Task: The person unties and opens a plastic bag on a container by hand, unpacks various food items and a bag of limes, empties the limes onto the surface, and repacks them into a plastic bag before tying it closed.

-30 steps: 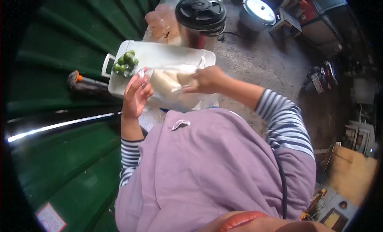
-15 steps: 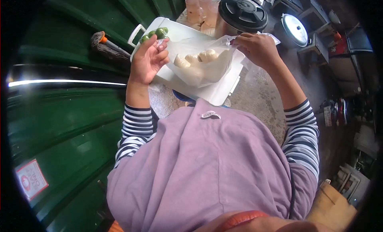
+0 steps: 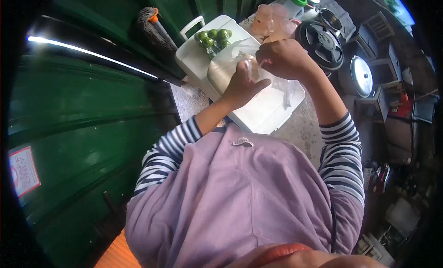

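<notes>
A clear plastic bag (image 3: 221, 70) with pale contents rests on the white lid (image 3: 258, 113) of a cooler-like box. My left hand (image 3: 242, 86) is closed on the bag's gathered upper part, its thumb pointing right. Right beside it, my right hand (image 3: 282, 59) pinches the plastic, with its knuckles up. Loose plastic (image 3: 288, 90) hangs below my right hand. Behind the bag, toward the box's handle, lies a bag of green round fruit (image 3: 213, 39), touched by neither hand.
Pink cups (image 3: 270, 21), a green-lidded jar (image 3: 296, 2) and a black-lidded container (image 3: 320, 45) stand beyond the box. A lidded metal pot (image 3: 360, 76) is at the right. A mop (image 3: 157, 26) leans near the green wall (image 3: 87, 116).
My hands have come together from holding the bag spread apart. My left hand has left the green fruit's side and moved right. The view has shifted.
</notes>
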The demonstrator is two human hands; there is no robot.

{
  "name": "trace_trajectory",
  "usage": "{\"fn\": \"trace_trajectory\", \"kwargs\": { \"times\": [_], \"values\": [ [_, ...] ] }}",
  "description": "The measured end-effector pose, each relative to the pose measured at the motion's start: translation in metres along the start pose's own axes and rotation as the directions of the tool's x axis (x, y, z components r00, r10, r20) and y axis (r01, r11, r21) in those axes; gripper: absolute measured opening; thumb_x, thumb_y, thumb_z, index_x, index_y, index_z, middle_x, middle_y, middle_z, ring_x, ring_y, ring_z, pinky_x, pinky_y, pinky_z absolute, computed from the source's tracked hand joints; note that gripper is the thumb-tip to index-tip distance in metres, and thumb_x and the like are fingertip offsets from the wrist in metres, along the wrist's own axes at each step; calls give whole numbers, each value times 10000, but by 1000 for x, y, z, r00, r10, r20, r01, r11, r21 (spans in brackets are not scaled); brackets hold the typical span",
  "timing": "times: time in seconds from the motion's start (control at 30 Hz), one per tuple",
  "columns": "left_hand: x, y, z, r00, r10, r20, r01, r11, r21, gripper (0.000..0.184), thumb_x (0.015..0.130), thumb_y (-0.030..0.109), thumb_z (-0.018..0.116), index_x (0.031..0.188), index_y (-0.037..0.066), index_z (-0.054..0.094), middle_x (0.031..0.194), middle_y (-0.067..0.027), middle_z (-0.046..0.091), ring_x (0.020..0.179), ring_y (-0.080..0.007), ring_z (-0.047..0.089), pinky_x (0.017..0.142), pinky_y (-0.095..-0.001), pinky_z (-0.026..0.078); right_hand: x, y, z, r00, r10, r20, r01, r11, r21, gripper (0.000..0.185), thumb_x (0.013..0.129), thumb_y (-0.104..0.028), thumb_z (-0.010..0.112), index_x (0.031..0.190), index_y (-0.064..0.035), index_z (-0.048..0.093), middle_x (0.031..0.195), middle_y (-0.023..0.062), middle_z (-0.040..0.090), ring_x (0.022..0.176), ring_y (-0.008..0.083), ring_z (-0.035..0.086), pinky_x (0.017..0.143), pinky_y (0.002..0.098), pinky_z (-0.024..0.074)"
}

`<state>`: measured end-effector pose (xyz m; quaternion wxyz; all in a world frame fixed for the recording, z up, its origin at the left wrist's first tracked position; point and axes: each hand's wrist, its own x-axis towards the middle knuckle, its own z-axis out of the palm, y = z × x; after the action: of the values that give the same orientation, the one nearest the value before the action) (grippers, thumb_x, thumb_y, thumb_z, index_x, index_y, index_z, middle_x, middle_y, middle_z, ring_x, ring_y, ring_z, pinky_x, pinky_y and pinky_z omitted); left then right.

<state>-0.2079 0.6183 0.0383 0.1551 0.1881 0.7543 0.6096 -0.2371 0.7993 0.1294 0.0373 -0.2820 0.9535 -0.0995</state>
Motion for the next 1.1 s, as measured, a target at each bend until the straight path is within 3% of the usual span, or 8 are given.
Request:
{"fn": "trace_trajectory", "kwargs": {
  "times": [0.17,0.3,0.5,0.53,0.87,0.9,1.03,1.1],
  "values": [
    [32,-60,16,976,-212,-51,189,938,-292,283,915,254,667,998,1,572,931,-104,676,753,-147,590,732,-301,497,74,36,-7,951,-257,171,159,883,441,250,884,-326,652,1007,-136,756,938,90,740,852,258,703,774,380,543],
    [23,-62,29,970,-243,16,230,896,-381,272,910,281,648,1006,28,616,887,-103,642,750,-187,577,723,-351,470,167,102,66,987,132,91,-147,972,181,257,869,-317,643,1001,-119,741,939,115,733,854,286,693,767,397,541],
    [-6,-51,22,829,-366,422,472,864,-177,292,931,293,637,1075,38,640,864,-54,656,561,-104,513,536,-288,448,220,89,208,870,-76,487,70,997,30,309,777,-312,755,1071,-235,699,892,63,704,868,270,683,738,393,533],
    [-9,-50,21,857,-329,396,442,865,-238,304,945,353,620,1042,72,682,625,-7,573,530,-109,469,538,-293,408,224,83,210,812,-93,576,134,991,-28,408,722,-337,827,1096,-278,675,904,57,699,873,264,682,720,393,529],
    [-1,-58,20,936,-189,298,293,887,-356,296,959,290,559,1055,34,673,896,-30,687,616,-108,539,592,-285,473,209,81,194,906,4,424,7,1000,-23,235,872,-315,658,1079,-203,642,995,89,664,989,304,651,787,456,507],
    [2,-68,21,982,-37,184,97,940,-327,279,962,264,556,1063,30,670,911,-30,693,617,-98,533,588,-269,467,209,100,201,972,-17,233,-8,994,108,265,914,-346,626,1139,-207,642,1066,108,680,1021,312,649,831,439,507],
    [21,-46,5,925,-350,150,374,767,-521,227,952,141,502,1049,46,685,907,-34,698,630,-84,538,577,-231,452,212,134,135,928,82,-363,40,948,316,298,937,-326,652,1136,-106,635,1080,107,695,970,267,655,861,394,500],
    [37,-43,0,951,-297,82,285,747,-600,233,959,166,515,1081,59,683,954,-37,727,629,-57,549,543,-199,430,194,136,82,923,242,-299,-99,901,422,288,930,-282,676,1115,-65,638,1058,92,700,962,219,649,850,349,499]
  ]
}}
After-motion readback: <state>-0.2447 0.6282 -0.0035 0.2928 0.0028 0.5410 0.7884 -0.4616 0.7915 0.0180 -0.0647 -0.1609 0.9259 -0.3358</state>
